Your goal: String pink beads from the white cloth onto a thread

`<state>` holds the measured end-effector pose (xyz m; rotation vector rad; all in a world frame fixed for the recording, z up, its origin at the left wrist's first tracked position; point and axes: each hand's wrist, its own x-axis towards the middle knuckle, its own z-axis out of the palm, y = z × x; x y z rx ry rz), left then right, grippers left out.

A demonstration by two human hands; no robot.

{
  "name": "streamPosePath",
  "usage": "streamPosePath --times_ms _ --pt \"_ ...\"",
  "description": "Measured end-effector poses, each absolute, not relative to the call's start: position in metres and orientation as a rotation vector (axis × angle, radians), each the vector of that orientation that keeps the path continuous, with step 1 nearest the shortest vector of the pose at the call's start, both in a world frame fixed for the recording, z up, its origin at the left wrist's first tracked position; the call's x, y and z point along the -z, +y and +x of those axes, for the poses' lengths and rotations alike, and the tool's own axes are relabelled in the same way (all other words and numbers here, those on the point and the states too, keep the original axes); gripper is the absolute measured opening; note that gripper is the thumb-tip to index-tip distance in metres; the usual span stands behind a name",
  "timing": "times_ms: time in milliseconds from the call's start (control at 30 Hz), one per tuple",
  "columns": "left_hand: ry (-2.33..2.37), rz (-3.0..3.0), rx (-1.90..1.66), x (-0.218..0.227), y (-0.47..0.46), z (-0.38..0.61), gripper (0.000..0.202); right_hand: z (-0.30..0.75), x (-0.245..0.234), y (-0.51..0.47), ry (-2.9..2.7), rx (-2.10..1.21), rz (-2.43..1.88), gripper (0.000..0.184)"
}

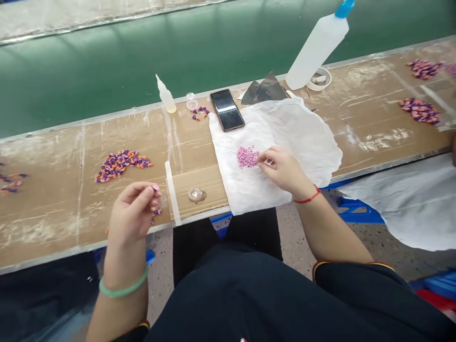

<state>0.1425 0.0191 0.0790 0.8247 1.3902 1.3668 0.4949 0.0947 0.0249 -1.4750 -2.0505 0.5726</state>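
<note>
Left hand [132, 212] pinches a small pink piece [156, 188], grip narrow. Right hand [281, 170] has its grip nearly closed, just beside the pink beads [248, 156] on white tissue [302, 137]. Purple-orange piles [123, 166] remain on the desk [53, 223], left and far right.

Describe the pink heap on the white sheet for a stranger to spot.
Find the long cardboard-topped bench, then the crumpled white sheet on it. Beside the right hand, with its red string, lies a small heap of pink beads, the only all-pink pile; the others are purple and orange.
</note>
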Motion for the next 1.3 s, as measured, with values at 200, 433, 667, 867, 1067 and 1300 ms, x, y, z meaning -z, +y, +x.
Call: streamPosePath --times_ms 200,433,667,867,1067,1300 --pt "1.180 0.797 -1.150 -0.076 -0.005 0.184 0.031 0.489 -0.011 0.091 -2.174 -0.391 -1.469 0.006" --pt "1.123 0.750 -1.048 -0.068 -0.012 0.193 0.030 0.487 -0.008 0.089 -2.195 -0.419 -1.482 0.007" --pt "1.127 0.727 -1.044 -0.059 -0.013 0.192 0.031 0.494 -0.009 0.089 -2.237 -0.468 -1.434 0.009" --pt "1.150 0.711 -1.023 -0.057 -0.014 0.194 0.035 0.491 -0.005 0.090 -2.224 -0.433 -1.430 0.005" --pt "1.115 0.734 -1.005 -0.056 -0.017 0.196 0.033 0.485 -0.004 0.093 -2.292 -0.353 -1.373 0.012" --pt "1.153 0.742 -0.958 -0.050 -0.022 0.200 0.038 0.480 0.001 0.094 -2.417 -0.187 -1.369 0.013"
